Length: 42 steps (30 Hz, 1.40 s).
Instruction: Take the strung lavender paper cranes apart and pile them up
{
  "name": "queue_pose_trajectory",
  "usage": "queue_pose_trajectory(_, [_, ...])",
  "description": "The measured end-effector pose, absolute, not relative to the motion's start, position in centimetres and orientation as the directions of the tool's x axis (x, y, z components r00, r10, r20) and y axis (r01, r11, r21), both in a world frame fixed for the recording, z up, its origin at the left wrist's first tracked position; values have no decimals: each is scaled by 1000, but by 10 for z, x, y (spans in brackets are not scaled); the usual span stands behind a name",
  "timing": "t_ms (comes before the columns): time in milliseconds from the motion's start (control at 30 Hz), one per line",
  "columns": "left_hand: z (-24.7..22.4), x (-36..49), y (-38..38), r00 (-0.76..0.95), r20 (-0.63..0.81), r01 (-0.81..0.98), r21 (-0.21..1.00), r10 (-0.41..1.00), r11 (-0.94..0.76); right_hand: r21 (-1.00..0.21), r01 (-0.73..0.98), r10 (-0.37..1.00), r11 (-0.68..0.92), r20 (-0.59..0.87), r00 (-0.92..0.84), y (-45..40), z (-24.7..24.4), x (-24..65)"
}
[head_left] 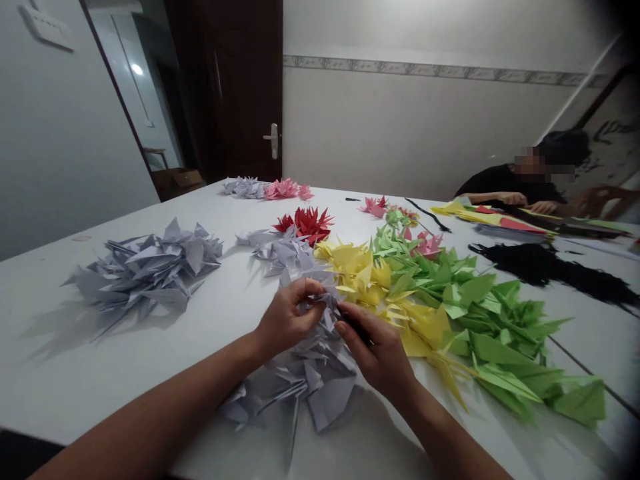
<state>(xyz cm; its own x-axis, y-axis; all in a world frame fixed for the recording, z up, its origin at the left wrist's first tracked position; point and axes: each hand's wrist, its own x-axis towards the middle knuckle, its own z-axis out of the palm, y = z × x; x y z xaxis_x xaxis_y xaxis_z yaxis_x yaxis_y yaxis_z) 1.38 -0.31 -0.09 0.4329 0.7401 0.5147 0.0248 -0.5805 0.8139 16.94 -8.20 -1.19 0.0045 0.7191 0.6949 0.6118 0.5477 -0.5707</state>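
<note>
Looking down from the head camera: two bare forearms reach in from the bottom edge over a white worktop [60, 347], the hands close together near its front edge.

Left hand [289, 320]: the grip is pressed together, with fingers and thumb pinching a folded grey paper piece [320, 303] just above the heap below.

Right hand [375, 353]: the grip is curled closed around a dark slim object [356, 327], too small and partly hidden to name. The object sits just beside the left hand's fingertips.

Under the hands: a heap of pointed grey paper folds [310, 387] lies on the worktop, touching a yellow paper heap [415, 327] on its right.

9 to 10 o'clock: a wide grey paper heap [147, 270] stands well apart from the hands.

12 o'clock: red folded paper [305, 223] sits behind another grey cluster [280, 250]. Farther off, near the far edge, lie pink folds [283, 190] and a small grey bunch [245, 188].

2 to 3 o'clock: a long green paper heap [480, 313] runs beside the yellow one, with pink folds [425, 243] at its far end. Black strips [540, 263] lie past it.

1 to 2 o'clock: across the worktop, a co-worker in a dark top [505, 180] rests both hands [513, 198] near stacked coloured paper sheets [500, 219].

12 o'clock, beyond the worktop: a dark wooden door [235, 87] with a metal handle.
</note>
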Motion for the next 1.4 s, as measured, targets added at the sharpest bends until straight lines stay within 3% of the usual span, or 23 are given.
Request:
queue_pose_trajectory(500, [2,10,-3,446,653,104,642,612,-760,-696,433,754,573,655,55,-88,-19,171])
queue_pose_trajectory(667, [1,8,1,443,700,176,545,561,-819,-722,387,732,574,664,152,-91,-18,168])
queue_pose_trajectory(1000, [1,7,2,472,750,209,416,464,-885,-725,444,777,527,622,93,-91,-14,165])
queue_pose_trajectory(1400, [4,4,4,484,760,156,414,434,-897,-561,604,703,566,711,1,-89,-1,174])
